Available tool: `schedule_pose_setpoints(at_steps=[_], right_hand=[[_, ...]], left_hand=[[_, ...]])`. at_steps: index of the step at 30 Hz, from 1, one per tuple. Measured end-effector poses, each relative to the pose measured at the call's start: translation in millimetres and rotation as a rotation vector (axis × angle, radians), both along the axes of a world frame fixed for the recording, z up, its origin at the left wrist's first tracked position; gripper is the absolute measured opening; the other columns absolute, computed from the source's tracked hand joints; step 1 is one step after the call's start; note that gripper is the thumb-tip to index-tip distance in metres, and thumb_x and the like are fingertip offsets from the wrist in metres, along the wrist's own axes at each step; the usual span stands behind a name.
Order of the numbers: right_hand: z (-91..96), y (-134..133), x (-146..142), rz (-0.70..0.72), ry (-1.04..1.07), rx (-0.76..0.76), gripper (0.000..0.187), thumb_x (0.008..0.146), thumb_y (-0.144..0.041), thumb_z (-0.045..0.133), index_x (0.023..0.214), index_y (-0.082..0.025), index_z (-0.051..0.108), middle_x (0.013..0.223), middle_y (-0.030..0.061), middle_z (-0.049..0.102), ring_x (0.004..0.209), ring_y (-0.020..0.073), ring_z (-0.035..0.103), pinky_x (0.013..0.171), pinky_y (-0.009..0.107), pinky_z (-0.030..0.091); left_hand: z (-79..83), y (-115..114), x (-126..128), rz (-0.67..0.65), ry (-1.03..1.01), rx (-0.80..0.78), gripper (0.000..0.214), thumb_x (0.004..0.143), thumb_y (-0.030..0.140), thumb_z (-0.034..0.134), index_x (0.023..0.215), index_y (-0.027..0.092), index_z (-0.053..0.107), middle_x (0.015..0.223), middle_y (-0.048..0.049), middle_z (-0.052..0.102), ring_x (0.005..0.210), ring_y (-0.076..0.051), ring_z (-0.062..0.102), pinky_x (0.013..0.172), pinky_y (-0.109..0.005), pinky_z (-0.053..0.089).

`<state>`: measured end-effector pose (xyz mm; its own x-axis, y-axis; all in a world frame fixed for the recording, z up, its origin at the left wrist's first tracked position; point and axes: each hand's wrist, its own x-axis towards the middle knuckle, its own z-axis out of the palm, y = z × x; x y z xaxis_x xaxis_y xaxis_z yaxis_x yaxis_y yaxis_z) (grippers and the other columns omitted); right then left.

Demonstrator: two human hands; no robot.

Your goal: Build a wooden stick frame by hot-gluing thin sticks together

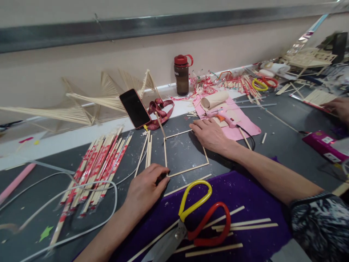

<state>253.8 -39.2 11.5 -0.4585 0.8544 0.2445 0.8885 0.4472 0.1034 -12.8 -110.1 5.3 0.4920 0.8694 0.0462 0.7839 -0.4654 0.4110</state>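
Wooden frame point(188, 170) lies between left hand point(147, 184) and right hand point(209, 136).

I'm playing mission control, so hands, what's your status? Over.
Left hand at near-left corner of stick frame; right hand covering far-right corner. Stick frame flat on dark table. Scissors close by on purple sheet, outside frame.

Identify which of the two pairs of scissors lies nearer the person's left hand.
The foreground scissors, over the purple cloth, close to the left hand; the other scissors lie farther back, toward the wall, beyond the right hand.
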Motion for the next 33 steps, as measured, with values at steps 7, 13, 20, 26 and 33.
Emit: schedule_pose_setpoints(at_steps=[7, 13, 20, 26, 33], right_hand=[[17.5, -38.0, -21.8, 0.426, 0.181, -0.476, 0.017, 0.087, -0.028, 0.051, 0.090, -0.019, 0.065, 0.084, 0.0024, 0.064, 0.076, 0.0142, 0.057, 0.063, 0.024, 0.034], [10.5, -48.6, -33.6, 0.427, 0.060, -0.459, 0.016, 0.086, -0.025, 0.049, 0.088, -0.018, 0.063, 0.084, 0.0047, 0.063, 0.071, 0.0142, 0.057, 0.057, 0.025, 0.031], [8.5, -47.5, -33.9, 0.433, 0.048, -0.419, 0.016, 0.085, -0.022, 0.047, 0.083, -0.017, 0.062, 0.082, 0.0050, 0.063, 0.070, 0.0139, 0.055, 0.058, 0.025, 0.030], [7.0, -47.6, -33.2, 0.448, 0.057, -0.401, 0.016, 0.085, -0.023, 0.047, 0.083, -0.017, 0.062, 0.080, 0.0043, 0.063, 0.069, 0.0139, 0.055, 0.057, 0.026, 0.029], [8.6, -47.6, -32.7, 0.440, 0.027, -0.357, 0.020, 0.087, -0.028, 0.047, 0.086, -0.018, 0.064, 0.081, 0.0041, 0.062, 0.070, 0.0145, 0.055, 0.057, 0.026, 0.030]], left_hand=[[6.0, 1.8, 1.8, 0.009, -0.061, -0.039, 0.021, 0.087, 0.027, 0.045, 0.095, 0.022, 0.064, 0.091, -0.0022, 0.067, 0.083, -0.014, 0.063, 0.074, -0.026, 0.049], [4.2, 1.8, 1.3, -0.004, -0.061, -0.033, 0.024, 0.087, 0.020, 0.042, 0.096, 0.022, 0.064, 0.092, -0.0023, 0.068, 0.084, -0.014, 0.063, 0.075, -0.026, 0.049], [3.1, 0.1, 1.3, 0.001, -0.027, -0.055, 0.027, 0.088, 0.018, 0.041, 0.100, 0.022, 0.064, 0.095, -0.0033, 0.065, 0.085, -0.014, 0.062, 0.075, -0.027, 0.049], [2.3, 0.9, 0.8, -0.011, -0.015, -0.030, 0.026, 0.088, 0.018, 0.041, 0.099, 0.022, 0.064, 0.094, -0.0031, 0.065, 0.085, -0.014, 0.062, 0.075, -0.026, 0.049], [0.2, 2.4, -0.7, -0.029, -0.018, 0.001, 0.026, 0.089, 0.022, 0.040, 0.099, 0.022, 0.064, 0.095, -0.0023, 0.066, 0.085, -0.014, 0.063, 0.074, -0.025, 0.050]])
